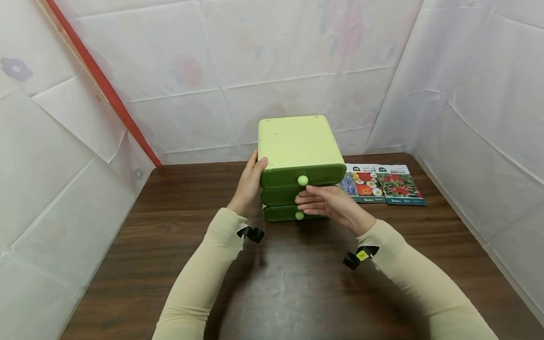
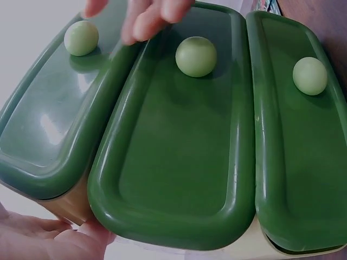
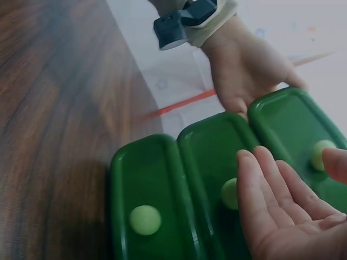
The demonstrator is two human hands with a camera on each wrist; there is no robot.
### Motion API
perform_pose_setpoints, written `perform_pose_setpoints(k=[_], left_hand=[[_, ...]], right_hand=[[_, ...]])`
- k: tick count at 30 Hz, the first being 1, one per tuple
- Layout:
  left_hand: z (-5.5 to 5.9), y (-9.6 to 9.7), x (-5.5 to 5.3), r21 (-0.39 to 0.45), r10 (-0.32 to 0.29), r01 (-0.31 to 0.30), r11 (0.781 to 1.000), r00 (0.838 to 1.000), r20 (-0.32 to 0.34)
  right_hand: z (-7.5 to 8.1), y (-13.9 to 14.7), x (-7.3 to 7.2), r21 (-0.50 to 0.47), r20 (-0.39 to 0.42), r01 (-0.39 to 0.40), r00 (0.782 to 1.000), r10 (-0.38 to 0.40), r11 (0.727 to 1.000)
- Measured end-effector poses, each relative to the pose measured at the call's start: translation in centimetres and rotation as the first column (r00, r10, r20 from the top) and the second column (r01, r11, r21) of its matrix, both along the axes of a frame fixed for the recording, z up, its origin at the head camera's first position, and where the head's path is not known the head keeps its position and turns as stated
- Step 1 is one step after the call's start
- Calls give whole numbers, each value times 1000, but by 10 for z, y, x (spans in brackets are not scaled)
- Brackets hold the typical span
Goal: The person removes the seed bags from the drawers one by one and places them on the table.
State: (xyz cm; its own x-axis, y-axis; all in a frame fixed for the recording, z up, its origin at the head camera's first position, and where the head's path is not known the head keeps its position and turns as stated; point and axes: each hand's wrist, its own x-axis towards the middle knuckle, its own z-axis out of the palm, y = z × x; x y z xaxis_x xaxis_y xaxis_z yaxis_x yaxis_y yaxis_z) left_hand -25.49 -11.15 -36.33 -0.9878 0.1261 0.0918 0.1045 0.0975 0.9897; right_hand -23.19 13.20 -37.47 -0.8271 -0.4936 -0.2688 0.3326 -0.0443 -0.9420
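Pale sleeves (image 1: 199, 278) come up closest to the lens, both arms reaching over a dark brown table (image 1: 289, 293) to a little three-drawer box (image 1: 297, 141) sitting toward the back, near the white cloth (image 1: 238, 94). Left hand (image 1: 248, 182) is laid against the box's left side, thumb up by the top front corner; the fingers look more flat than wrapped, though its far side is partly hidden. Right hand (image 1: 329, 203) hangs in front of the middle drawer front (image 2: 173, 162), fingers fairly straight and thumb apart from them, holding nothing. Honestly can't tell if those fingertips brush the front, since they blur in the left wrist view. Handling-wise, I'd guess stiff, glossy plastic, pretty light, so the whole thing could scoot or tip if you tug a drawer without bracing the shell. Best hold is probably the round knobs: top knob (image 1: 302, 180), middle knob (image 2: 196, 57), bottom knob (image 1: 299, 215). They look smooth, so pinch behind the ball, not its tip. Doesn't strike me as fragile, just a bit slippery. Flowery packets (image 1: 399, 185) lie on the table to the right, no hand on them.
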Motion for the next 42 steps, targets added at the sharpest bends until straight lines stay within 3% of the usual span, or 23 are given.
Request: perform_pose_setpoints(k=[12,21,31,42], left_hand=[[0,-2,0,-6,-14,14,1000,1000,-2],[-1,-3,-1,-4,-28,28,1000,1000,0],[2,-3,0,-7,-39,39,999,999,27],[0,-4,0,-3,-28,28,1000,1000,8]], right_hand=[[-29,-5,-3,29,77,37,996,-39,999],[-37,-14,-2,93,82,69,994,-77,993],[-41,-20,-2,61,73,99,992,-103,993],[-41,-21,-1,33,45,115,992,-117,993]])
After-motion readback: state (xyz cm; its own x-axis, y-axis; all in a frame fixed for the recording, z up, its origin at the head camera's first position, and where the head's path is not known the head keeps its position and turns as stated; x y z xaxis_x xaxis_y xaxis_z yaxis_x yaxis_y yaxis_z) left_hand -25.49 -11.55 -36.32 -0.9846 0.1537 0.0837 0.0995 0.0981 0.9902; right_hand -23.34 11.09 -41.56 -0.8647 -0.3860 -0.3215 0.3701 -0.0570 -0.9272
